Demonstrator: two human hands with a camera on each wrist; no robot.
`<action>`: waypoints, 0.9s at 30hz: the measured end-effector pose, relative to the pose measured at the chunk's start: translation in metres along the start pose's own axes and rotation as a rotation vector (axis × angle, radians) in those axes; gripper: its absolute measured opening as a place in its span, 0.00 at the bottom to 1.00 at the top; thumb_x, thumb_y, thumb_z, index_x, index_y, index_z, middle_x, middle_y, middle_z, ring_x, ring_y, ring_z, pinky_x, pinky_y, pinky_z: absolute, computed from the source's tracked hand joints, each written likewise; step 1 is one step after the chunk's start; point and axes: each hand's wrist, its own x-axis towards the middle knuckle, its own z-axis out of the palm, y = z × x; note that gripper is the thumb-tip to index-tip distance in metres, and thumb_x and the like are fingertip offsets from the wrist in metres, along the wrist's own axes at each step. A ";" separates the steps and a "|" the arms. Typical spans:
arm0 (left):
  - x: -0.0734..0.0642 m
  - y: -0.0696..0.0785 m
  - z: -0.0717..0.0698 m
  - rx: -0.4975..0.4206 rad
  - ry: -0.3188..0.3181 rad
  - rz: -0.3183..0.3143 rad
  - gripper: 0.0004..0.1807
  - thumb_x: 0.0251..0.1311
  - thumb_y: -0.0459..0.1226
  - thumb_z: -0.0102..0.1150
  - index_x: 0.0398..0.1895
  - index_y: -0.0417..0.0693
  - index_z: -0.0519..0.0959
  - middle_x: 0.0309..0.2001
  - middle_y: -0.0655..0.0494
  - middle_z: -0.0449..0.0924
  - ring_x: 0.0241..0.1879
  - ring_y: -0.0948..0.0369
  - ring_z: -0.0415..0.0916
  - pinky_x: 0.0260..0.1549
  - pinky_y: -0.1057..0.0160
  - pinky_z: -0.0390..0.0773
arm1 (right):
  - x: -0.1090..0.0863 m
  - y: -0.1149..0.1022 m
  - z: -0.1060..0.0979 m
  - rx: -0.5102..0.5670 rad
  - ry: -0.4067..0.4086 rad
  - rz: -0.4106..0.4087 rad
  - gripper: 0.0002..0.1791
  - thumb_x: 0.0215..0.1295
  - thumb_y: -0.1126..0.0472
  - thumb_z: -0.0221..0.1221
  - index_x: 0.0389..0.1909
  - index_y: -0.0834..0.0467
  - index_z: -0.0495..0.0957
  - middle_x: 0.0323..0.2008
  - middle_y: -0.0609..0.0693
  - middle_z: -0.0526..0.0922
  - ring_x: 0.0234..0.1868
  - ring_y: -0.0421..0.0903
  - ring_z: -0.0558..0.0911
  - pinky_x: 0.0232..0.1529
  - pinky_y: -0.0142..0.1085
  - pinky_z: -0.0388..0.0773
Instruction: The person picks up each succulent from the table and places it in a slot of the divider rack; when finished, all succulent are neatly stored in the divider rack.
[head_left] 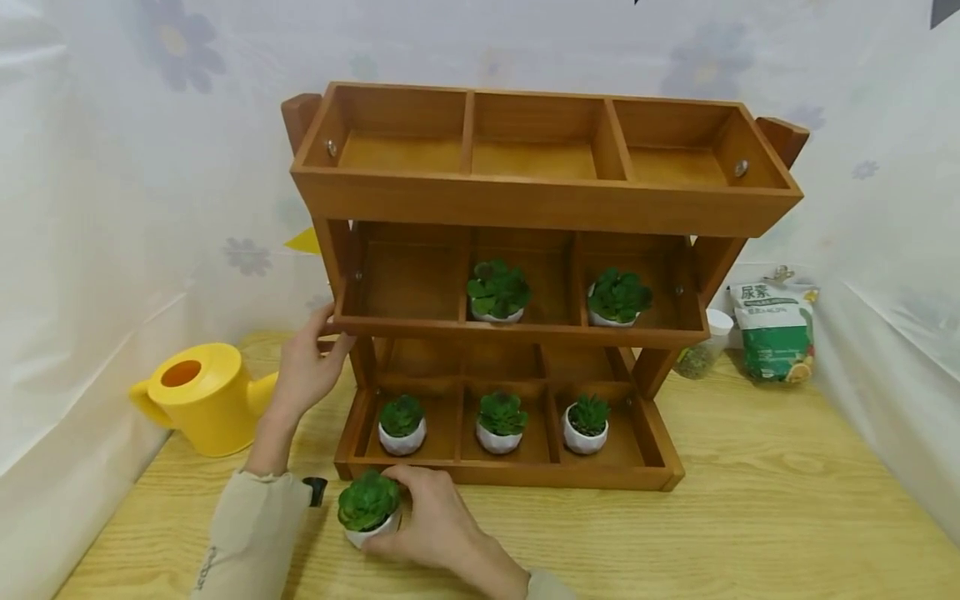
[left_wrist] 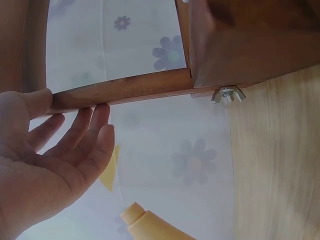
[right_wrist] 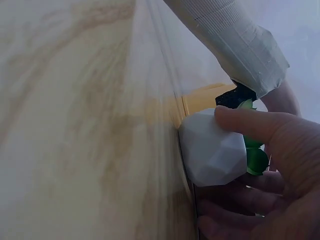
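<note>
In the head view my right hand (head_left: 431, 518) grips a small potted succulent (head_left: 367, 502) by its white pot, in front of the wooden plant stand's left corner. The right wrist view shows the thumb across the faceted pot (right_wrist: 212, 150), fingers on its other side and green leaves partly hidden. My left hand (head_left: 311, 367) holds the wooden plant stand (head_left: 547, 208) at its left side, by the middle tier. Seen from the left wrist, its thumb and fingertips pinch a wooden bar (left_wrist: 125, 89) of the stand.
On the bottom tier sit three potted succulents, one being the middle plant (head_left: 501, 423); two more, including a right-hand plant (head_left: 618, 297), are on the middle tier. A yellow watering can (head_left: 206, 404) stands left. Right are a lidded jar (head_left: 701, 350) and a green-white bag (head_left: 776, 333).
</note>
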 end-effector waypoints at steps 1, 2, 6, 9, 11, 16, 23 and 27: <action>0.000 0.000 0.000 0.000 0.001 0.000 0.26 0.69 0.37 0.52 0.68 0.40 0.64 0.52 0.31 0.76 0.45 0.38 0.79 0.42 0.41 0.79 | 0.000 0.000 0.000 0.006 0.004 0.008 0.28 0.44 0.48 0.75 0.48 0.52 0.80 0.42 0.36 0.81 0.42 0.30 0.78 0.44 0.25 0.76; 0.000 0.000 -0.001 0.001 0.001 -0.001 0.26 0.69 0.37 0.52 0.68 0.41 0.64 0.52 0.31 0.76 0.44 0.37 0.79 0.42 0.41 0.79 | 0.000 0.000 -0.001 0.019 0.005 0.019 0.28 0.44 0.49 0.75 0.47 0.52 0.80 0.42 0.36 0.81 0.42 0.29 0.78 0.43 0.24 0.76; 0.000 0.001 -0.002 0.002 -0.002 -0.020 0.29 0.70 0.39 0.51 0.71 0.43 0.60 0.53 0.29 0.75 0.43 0.35 0.79 0.43 0.40 0.79 | -0.001 -0.002 -0.004 0.047 0.009 0.076 0.28 0.42 0.48 0.75 0.46 0.54 0.81 0.40 0.36 0.81 0.40 0.31 0.78 0.41 0.26 0.76; 0.000 0.002 -0.002 -0.002 0.010 -0.023 0.29 0.70 0.40 0.51 0.71 0.42 0.61 0.52 0.29 0.76 0.42 0.35 0.79 0.42 0.40 0.79 | -0.004 -0.003 -0.007 0.065 0.009 0.106 0.29 0.42 0.47 0.75 0.46 0.54 0.81 0.39 0.37 0.82 0.40 0.32 0.77 0.40 0.28 0.76; 0.000 0.002 -0.002 -0.002 0.020 -0.018 0.28 0.70 0.40 0.51 0.71 0.42 0.61 0.51 0.30 0.76 0.42 0.36 0.79 0.41 0.40 0.79 | -0.005 -0.002 -0.010 0.096 0.011 0.107 0.28 0.42 0.47 0.75 0.46 0.54 0.81 0.39 0.38 0.82 0.39 0.32 0.78 0.40 0.28 0.77; 0.000 0.003 -0.001 -0.007 0.030 -0.009 0.27 0.70 0.39 0.52 0.69 0.42 0.63 0.49 0.30 0.77 0.41 0.36 0.80 0.40 0.40 0.80 | -0.006 -0.002 -0.020 0.216 0.031 0.083 0.26 0.43 0.53 0.75 0.45 0.56 0.82 0.36 0.38 0.83 0.33 0.32 0.80 0.36 0.28 0.79; -0.001 0.004 -0.001 -0.009 0.043 -0.001 0.26 0.68 0.37 0.53 0.68 0.39 0.65 0.48 0.29 0.78 0.40 0.36 0.80 0.40 0.41 0.80 | -0.004 -0.014 -0.045 0.236 0.045 0.070 0.28 0.44 0.53 0.75 0.48 0.56 0.81 0.35 0.39 0.83 0.32 0.35 0.81 0.34 0.29 0.79; -0.002 0.003 -0.001 -0.009 0.037 -0.012 0.27 0.69 0.37 0.52 0.68 0.38 0.64 0.48 0.29 0.78 0.40 0.36 0.80 0.40 0.41 0.80 | -0.002 -0.022 -0.059 0.231 0.034 0.079 0.31 0.44 0.52 0.75 0.51 0.57 0.79 0.37 0.40 0.83 0.33 0.35 0.82 0.35 0.28 0.80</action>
